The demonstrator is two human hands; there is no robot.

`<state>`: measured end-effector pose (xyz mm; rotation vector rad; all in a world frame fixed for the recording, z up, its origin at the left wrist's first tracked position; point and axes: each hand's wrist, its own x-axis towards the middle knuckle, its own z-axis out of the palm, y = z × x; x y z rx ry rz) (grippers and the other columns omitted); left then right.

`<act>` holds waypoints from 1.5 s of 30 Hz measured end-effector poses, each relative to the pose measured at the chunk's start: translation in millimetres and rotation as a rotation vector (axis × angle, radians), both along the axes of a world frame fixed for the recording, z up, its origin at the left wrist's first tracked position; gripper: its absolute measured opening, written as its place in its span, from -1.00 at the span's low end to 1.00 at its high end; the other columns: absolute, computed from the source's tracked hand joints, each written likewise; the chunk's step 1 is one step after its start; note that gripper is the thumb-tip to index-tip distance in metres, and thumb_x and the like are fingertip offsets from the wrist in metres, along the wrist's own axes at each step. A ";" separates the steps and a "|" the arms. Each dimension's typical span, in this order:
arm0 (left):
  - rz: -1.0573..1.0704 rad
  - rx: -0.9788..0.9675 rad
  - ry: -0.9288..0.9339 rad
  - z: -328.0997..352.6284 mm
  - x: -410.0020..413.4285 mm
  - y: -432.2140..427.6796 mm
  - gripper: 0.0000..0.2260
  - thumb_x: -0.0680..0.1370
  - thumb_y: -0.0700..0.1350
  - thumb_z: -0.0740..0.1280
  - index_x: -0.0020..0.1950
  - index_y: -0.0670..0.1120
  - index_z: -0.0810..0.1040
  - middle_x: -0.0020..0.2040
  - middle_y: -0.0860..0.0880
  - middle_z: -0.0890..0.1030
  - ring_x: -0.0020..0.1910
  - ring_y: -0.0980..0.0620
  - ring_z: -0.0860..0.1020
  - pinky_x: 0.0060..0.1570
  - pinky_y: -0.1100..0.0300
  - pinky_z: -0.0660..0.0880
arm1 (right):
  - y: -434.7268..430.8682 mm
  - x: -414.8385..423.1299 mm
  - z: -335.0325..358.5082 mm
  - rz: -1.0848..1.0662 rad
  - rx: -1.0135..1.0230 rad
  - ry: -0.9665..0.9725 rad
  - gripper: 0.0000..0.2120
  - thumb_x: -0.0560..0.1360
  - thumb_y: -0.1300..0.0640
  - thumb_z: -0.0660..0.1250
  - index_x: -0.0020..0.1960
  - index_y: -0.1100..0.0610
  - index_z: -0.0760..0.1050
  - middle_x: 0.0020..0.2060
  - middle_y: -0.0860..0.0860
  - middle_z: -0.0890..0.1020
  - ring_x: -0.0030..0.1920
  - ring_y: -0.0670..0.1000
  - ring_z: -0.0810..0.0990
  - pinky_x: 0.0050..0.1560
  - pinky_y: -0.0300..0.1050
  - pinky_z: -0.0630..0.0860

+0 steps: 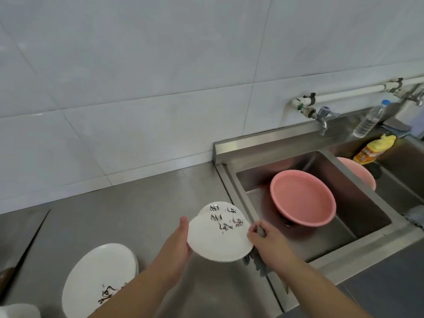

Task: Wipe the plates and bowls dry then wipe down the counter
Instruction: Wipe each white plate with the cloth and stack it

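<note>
The left hand (179,246) grips the left rim of a white lettered plate (218,242), thumb on top. The plate is held above the counter (160,203), just left of the sink (332,255). The right hand (268,242) pinches a grey cloth (260,266) against the plate's sink-side edge. More white plates (98,276) lie farther left of the sink, and a pink basin (302,198) sits inside it.

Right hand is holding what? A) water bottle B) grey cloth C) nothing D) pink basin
B: the right hand grips a grey cloth at the edge of the white plate, which the left hand holds from the other side.
</note>
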<state>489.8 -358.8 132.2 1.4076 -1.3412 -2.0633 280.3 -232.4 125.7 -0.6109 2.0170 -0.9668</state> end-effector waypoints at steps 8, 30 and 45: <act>-0.390 -0.406 -0.584 -51.9 -31.0 -16.6 -0.61 0.56 -0.09 0.30 0.39 0.06 0.42 0.07 0.00 0.66 -0.03 -0.04 0.65 0.05 0.00 0.63 | -21.0 -59.8 -51.3 0.288 0.125 0.159 -0.73 0.55 0.14 0.38 0.20 -0.09 0.48 0.03 -0.11 0.65 -0.03 -0.21 0.58 -0.10 -0.38 0.46; -0.401 -0.581 -1.068 -105.2 -76.8 -24.1 -0.50 0.67 0.05 0.19 0.57 -0.02 0.13 0.21 -0.08 0.61 0.17 -0.13 0.61 0.09 0.03 0.49 | -60.9 -91.5 -99.8 0.618 0.218 0.480 -0.41 0.61 -0.15 0.26 0.59 -0.11 0.19 0.10 -0.05 0.66 0.10 0.06 0.62 -0.08 -0.07 0.49; -0.316 -0.711 -1.030 -77.0 54.0 -33.3 -0.52 0.64 0.22 0.17 0.54 0.14 0.27 0.22 0.01 0.64 0.28 -0.03 0.57 0.21 0.05 0.50 | -78.2 0.4 -60.7 0.692 0.207 0.639 -0.35 0.60 -0.28 0.20 0.62 -0.13 0.15 0.18 -0.13 0.63 0.21 0.02 0.61 0.16 -0.05 0.55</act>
